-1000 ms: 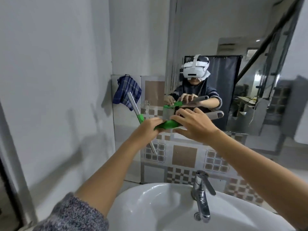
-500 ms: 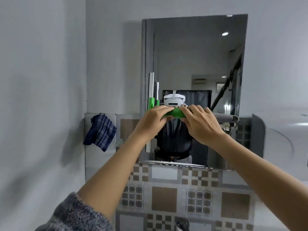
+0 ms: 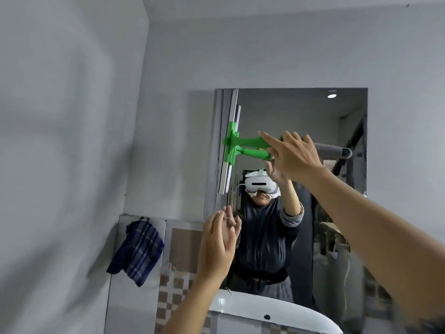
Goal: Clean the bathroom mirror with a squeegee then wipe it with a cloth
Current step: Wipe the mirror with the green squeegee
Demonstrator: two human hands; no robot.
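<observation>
At mirror (image 3: 313, 116) upper left edge: right hand (image 3: 292, 156) grasps green squeegee (image 3: 237, 147), blade upright on glass; left hand (image 3: 218, 245) released, fingers spread, below.

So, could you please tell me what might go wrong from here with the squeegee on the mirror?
The right hand holds the green plastic squeegee alone, fingers partly splayed, so it might slip; the left hand hangs open below. The blade stands upright at the left edge of the rectangular wall mirror, so it could run onto the grey wall. A dropped squeegee would probably hit the white ceramic sink. The blue checked cloth hangs off to the left.
</observation>
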